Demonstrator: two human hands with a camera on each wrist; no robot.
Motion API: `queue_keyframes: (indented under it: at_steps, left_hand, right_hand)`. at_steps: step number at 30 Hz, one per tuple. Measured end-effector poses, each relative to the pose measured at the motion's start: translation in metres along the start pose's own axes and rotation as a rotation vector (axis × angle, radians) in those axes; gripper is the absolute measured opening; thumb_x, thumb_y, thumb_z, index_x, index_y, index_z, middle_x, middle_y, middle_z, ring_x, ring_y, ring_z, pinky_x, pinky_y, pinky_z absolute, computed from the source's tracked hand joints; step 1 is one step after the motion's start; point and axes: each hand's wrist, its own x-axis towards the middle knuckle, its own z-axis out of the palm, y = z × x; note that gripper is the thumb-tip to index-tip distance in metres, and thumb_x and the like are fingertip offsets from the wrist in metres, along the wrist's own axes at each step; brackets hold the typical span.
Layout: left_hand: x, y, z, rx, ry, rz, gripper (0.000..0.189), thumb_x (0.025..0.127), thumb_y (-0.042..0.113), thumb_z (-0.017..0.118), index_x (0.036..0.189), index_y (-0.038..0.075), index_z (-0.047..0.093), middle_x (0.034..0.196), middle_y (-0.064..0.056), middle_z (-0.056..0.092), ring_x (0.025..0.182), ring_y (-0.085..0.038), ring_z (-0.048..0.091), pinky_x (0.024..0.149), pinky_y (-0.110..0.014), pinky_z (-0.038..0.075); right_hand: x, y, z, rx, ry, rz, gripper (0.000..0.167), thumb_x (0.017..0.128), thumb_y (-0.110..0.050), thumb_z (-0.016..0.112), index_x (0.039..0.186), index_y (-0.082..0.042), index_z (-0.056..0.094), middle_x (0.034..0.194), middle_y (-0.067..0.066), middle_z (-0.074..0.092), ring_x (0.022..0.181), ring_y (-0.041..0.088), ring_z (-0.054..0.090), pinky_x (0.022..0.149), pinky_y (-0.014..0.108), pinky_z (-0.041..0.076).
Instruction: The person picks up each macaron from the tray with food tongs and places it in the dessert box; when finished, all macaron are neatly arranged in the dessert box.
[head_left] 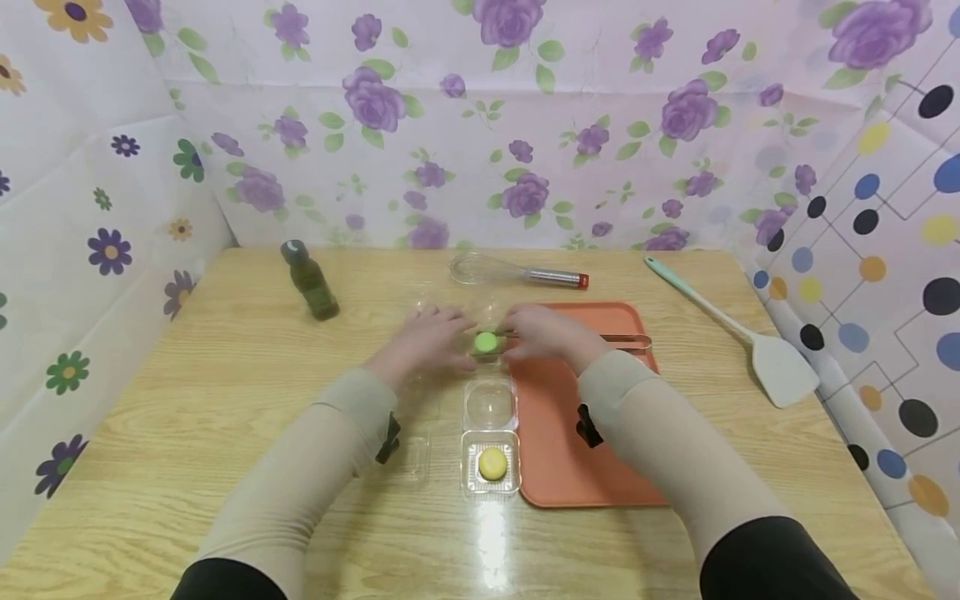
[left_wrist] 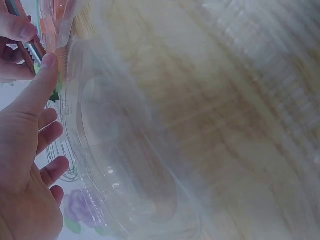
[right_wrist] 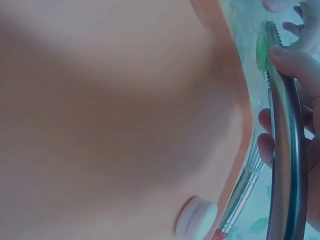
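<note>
My right hand (head_left: 551, 335) grips metal tongs (right_wrist: 287, 150) over the left edge of the orange tray (head_left: 577, 475). Right at the toothed tong tips is a green macaron (head_left: 485, 342), above the clear plastic boxes. My left hand (head_left: 431, 337) is on the macaron's other side, its fingers loosely extended and thumb close to the tong tips; it holds nothing. A yellow macaron (head_left: 492, 463) sits in the nearest clear box (head_left: 467, 483), whose lid (head_left: 491, 404) lies folded open behind it. On the tray lies another pale macaron (right_wrist: 196, 218), hidden from the head view.
More clear plastic boxes (head_left: 416, 458) lie left of the filled one. A whisk (head_left: 525, 273) lies behind the tray, a dark green bottle (head_left: 311, 282) lies back left, and a white spatula (head_left: 780, 367) with a mint handle is at the right.
</note>
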Motion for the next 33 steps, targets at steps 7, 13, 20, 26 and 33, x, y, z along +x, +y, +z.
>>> queue_keyframes:
  at_steps: [7, 13, 20, 26, 33]
  left_hand:
    - [0.001, 0.000, 0.002, 0.017, -0.009, 0.005, 0.081, 0.076, 0.055, 0.068, 0.142, 0.019, 0.040, 0.150, -0.007, 0.029, 0.134, -0.037, 0.024, 0.109, -0.058, 0.008]
    - [0.000, 0.001, 0.001, 0.016, -0.010, 0.005, 0.079, 0.076, 0.053, 0.069, 0.142, 0.018, 0.041, 0.148, -0.008, 0.033, 0.132, -0.036, 0.027, 0.109, -0.058, 0.009]
    - [0.000, 0.002, 0.001, 0.018, -0.008, 0.000, 0.079, 0.076, 0.053, 0.069, 0.142, 0.018, 0.041, 0.148, -0.007, 0.034, 0.130, -0.034, 0.029, 0.109, -0.056, 0.011]
    - [-0.004, 0.002, -0.003, 0.025, -0.005, 0.010, 0.079, 0.080, 0.053, 0.065, 0.144, 0.016, 0.037, 0.150, -0.009, 0.031, 0.135, -0.037, 0.023, 0.110, -0.057, 0.008]
    - [-0.014, -0.009, -0.013, -0.059, 0.023, -0.040, 0.082, 0.079, 0.053, 0.067, 0.146, 0.020, 0.033, 0.150, -0.010, 0.029, 0.136, -0.040, 0.018, 0.109, -0.059, 0.006]
  right_hand:
    - [0.004, -0.001, 0.004, -0.042, -0.045, 0.009, 0.034, 0.078, -0.025, 0.073, 0.106, -0.007, 0.069, 0.099, 0.006, 0.057, 0.086, 0.017, 0.053, 0.080, 0.033, 0.046]
    - [0.006, 0.000, 0.006, -0.034, -0.053, 0.031, 0.035, 0.078, -0.026, 0.073, 0.106, -0.006, 0.068, 0.098, 0.005, 0.056, 0.085, 0.017, 0.052, 0.079, 0.032, 0.046]
    - [0.003, -0.001, 0.003, -0.032, -0.048, 0.030, 0.039, 0.078, -0.025, 0.073, 0.111, -0.005, 0.066, 0.103, 0.008, 0.058, 0.087, 0.018, 0.053, 0.081, 0.034, 0.046]
    - [-0.008, 0.000, -0.007, -0.034, -0.025, 0.010, 0.040, 0.082, -0.023, 0.069, 0.117, -0.003, 0.063, 0.117, 0.012, 0.057, 0.100, 0.024, 0.056, 0.089, 0.039, 0.046]
    - [-0.028, 0.015, -0.016, -0.013, -0.018, 0.065, 0.050, 0.086, -0.027, 0.066, 0.130, -0.007, 0.056, 0.136, 0.019, 0.046, 0.119, 0.034, 0.047, 0.094, 0.047, 0.042]
